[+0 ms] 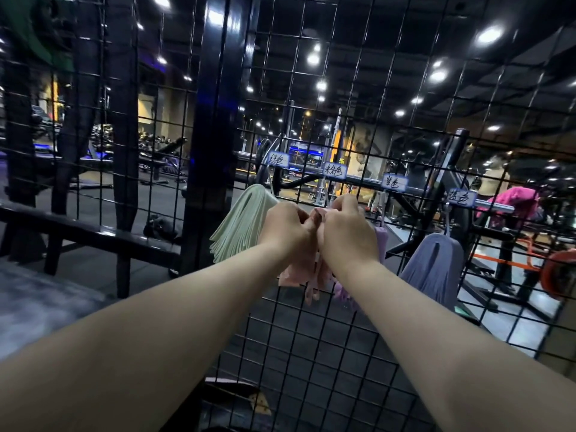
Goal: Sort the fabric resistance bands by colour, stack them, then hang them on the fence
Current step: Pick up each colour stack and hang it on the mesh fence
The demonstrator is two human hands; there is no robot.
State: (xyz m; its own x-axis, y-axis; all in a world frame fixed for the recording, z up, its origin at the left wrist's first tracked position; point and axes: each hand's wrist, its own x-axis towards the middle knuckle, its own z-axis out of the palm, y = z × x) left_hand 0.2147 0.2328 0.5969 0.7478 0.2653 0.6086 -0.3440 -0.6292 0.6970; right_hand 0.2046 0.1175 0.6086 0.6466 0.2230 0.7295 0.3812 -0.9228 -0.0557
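both hands — left hand, right hand — pinch the pink fabric resistance bands with curled fingers against the black wire-grid fence, between the hanging pale green band stack and blue-grey band stack.

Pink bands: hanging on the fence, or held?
Held. The left hand and right hand pinch the pink bands at the fence; their ends dangle below. Hooked or not: cannot tell.
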